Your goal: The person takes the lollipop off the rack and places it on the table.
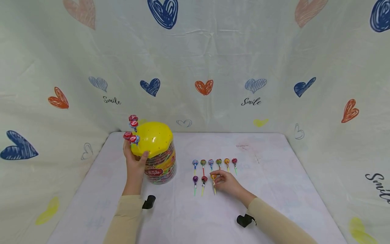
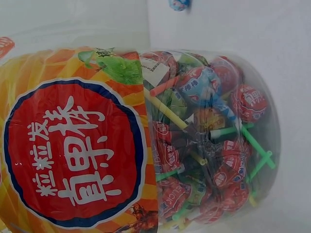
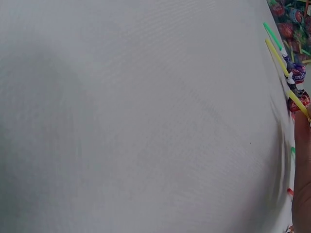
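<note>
The bit I'd have worried about was the right hand (image 1: 230, 183). Its thumb and fingertips were drawn in on the orange pop (image 1: 214, 178) at the right end of the front row, with the red pop (image 1: 204, 179) just beside it. A clumsy knuckle could've rolled that one, or the back row (image 1: 211, 162) beyond, out of line.

The left hand (image 1: 134, 167) was curled partway round the top of the jar (image 1: 161, 169), thumb at the front edge of the yellow lid (image 1: 153, 137). Too hard a sideways push there might've tipped the jar or shaken the lid pops (image 1: 134, 124) loose, imo. I couldn't tell whether those were stuck in the lid or just held by the fingers.

Count: one jar, one lid, two hands. Four pops by the lid's left rim. Six in the back row on the table (image 1: 182, 220). Three in front: purple pop (image 1: 195, 178), red, and the orange in the right hand. So thirteen outside the jar. Inside? Loads, too jumbled to count.
</note>
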Motion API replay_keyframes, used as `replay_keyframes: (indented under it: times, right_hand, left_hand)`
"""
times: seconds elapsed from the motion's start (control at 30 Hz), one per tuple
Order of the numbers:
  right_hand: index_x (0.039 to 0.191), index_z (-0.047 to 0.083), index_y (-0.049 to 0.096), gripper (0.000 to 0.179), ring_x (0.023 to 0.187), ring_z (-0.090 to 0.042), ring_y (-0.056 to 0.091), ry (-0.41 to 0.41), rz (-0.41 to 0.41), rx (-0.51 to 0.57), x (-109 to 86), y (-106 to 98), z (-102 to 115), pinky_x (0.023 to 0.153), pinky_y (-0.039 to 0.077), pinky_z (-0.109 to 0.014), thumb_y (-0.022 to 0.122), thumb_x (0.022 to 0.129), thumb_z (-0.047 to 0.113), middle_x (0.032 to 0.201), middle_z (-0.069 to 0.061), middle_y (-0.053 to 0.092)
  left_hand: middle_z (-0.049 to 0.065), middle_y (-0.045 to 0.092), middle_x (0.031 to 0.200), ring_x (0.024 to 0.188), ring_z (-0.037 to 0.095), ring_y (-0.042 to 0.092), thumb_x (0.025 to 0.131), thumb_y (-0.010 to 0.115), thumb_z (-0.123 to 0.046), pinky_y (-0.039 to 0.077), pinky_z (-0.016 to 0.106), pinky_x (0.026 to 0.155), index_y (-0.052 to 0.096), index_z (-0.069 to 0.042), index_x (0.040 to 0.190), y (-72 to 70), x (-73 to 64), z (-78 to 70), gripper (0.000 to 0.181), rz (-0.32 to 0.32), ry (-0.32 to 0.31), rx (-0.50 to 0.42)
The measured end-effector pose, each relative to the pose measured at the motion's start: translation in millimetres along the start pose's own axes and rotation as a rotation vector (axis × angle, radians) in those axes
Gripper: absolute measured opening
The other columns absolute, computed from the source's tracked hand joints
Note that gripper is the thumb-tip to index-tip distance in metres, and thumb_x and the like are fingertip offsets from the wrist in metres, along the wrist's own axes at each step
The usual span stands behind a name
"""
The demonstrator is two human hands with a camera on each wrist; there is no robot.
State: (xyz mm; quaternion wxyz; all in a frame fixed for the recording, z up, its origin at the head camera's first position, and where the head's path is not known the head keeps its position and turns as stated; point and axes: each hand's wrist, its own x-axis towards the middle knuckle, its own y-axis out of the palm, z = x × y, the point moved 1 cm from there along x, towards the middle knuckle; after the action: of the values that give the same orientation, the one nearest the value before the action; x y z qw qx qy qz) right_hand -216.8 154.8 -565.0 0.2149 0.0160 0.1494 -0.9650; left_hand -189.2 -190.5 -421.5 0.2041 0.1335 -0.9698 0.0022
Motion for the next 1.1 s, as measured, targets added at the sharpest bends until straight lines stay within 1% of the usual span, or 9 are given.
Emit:
replay_keyframes:
  times: [0.2, 0.4, 0.47, 0.53, 0.63, 0.73, 0.8, 0.97, 1.1]
  right_hand:
    - [0.122, 0.004, 0.063, 0.044, 0.088, -0.019, 0.06, 0.0, 0.003, -0.028, 0.4, 2, -4, 0.07, 0.051, -0.025, 0.073, 0.08, -0.008, 0.107, -0.009, 0.065]
    - [0.122, 0.004, 0.063, 0.045, 0.088, -0.02, 0.061, -0.012, 0.008, -0.062, -1.5, 1, -7, 0.072, 0.051, -0.025, 0.075, 0.08, -0.007, 0.108, -0.007, 0.063]
    - [0.122, 0.004, 0.063, 0.045, 0.088, -0.021, 0.061, -0.022, 0.012, -0.067, -2.3, 0, -9, 0.072, 0.051, -0.025, 0.076, 0.079, -0.006, 0.109, -0.009, 0.063]
    - [0.122, 0.005, 0.064, 0.045, 0.088, -0.02, 0.061, -0.023, 0.017, -0.073, -2.5, 1, -9, 0.072, 0.051, -0.026, 0.076, 0.079, -0.005, 0.11, -0.008, 0.063]
    - [0.121, 0.007, 0.064, 0.045, 0.088, -0.018, 0.06, -0.045, 0.031, -0.11, -1.7, 1, -8, 0.072, 0.051, -0.026, 0.077, 0.079, -0.003, 0.11, -0.006, 0.062]
    - [0.121, 0.008, 0.065, 0.045, 0.087, -0.017, 0.059, -0.083, 0.042, -0.157, -0.3, 0, -7, 0.071, 0.052, -0.026, 0.078, 0.079, -0.001, 0.11, -0.006, 0.062]
    - [0.121, 0.007, 0.065, 0.045, 0.088, -0.02, 0.059, -0.102, 0.048, -0.177, 0.6, 0, -6, 0.069, 0.053, -0.026, 0.079, 0.079, -0.001, 0.11, -0.007, 0.062]
    - [0.123, 0.008, 0.065, 0.047, 0.089, -0.021, 0.058, -0.109, 0.05, -0.196, 2.1, 0, -8, 0.068, 0.054, -0.026, 0.079, 0.079, 0.0, 0.11, -0.006, 0.062]
    - [0.124, 0.008, 0.064, 0.048, 0.088, -0.017, 0.058, -0.118, 0.043, -0.2, 1.7, 1, -9, 0.069, 0.054, -0.026, 0.08, 0.079, 0.001, 0.107, -0.003, 0.061]
  left_hand:
    - [0.004, 0.016, 0.154, 0.132, 0.016, 0.033, 0.098, 0.057, -0.011, 0.028, 0.018, 0.11, 0.004, -0.014, 0.155, 0.1, 0.7, 1.3, 0.079, -0.004, -0.024, 0.014]
    - [-0.001, 0.018, 0.153, 0.132, 0.016, 0.034, 0.097, 0.06, -0.013, 0.029, 0.018, 0.109, 0.006, -0.021, 0.156, -4.6, 4.7, 29.2, 0.08, -0.017, 0.005, -0.016]
    - [-0.003, 0.02, 0.152, 0.131, 0.015, 0.034, 0.097, 0.06, -0.014, 0.03, 0.017, 0.108, 0.006, -0.023, 0.155, -4.9, 4.4, 33.3, 0.08, -0.018, 0.006, -0.015]
    - [-0.002, 0.018, 0.153, 0.131, 0.016, 0.034, 0.097, 0.059, -0.01, 0.03, 0.018, 0.108, 0.005, -0.022, 0.156, -4.1, 3.6, 30.2, 0.08, -0.016, -0.004, -0.008]
    - [0.001, 0.017, 0.154, 0.131, 0.015, 0.034, 0.097, 0.057, -0.006, 0.03, 0.017, 0.108, 0.004, -0.018, 0.156, -2.0, 0.9, 17.1, 0.08, -0.009, -0.015, 0.008]
    - [0.006, 0.015, 0.154, 0.13, 0.014, 0.034, 0.098, 0.058, -0.011, 0.03, 0.017, 0.109, 0.005, -0.013, 0.155, 0.5, -1.5, 5.3, 0.078, -0.007, 0.002, 0.014]
    - [0.008, 0.016, 0.153, 0.13, 0.013, 0.034, 0.098, 0.06, -0.017, 0.029, 0.017, 0.108, 0.006, -0.011, 0.155, 1.2, -1.8, 3.3, 0.079, -0.008, 0.024, -0.003]
    - [0.005, 0.016, 0.152, 0.129, 0.014, 0.035, 0.097, 0.062, -0.021, 0.029, 0.018, 0.109, 0.007, -0.014, 0.155, -3.3, 3.5, 21.2, 0.08, -0.01, 0.059, -0.051]
    - [0.003, 0.019, 0.152, 0.131, 0.015, 0.034, 0.096, 0.063, -0.023, 0.029, 0.019, 0.11, 0.008, -0.019, 0.156, -6.3, 5.8, 31.3, 0.082, -0.011, 0.068, -0.045]
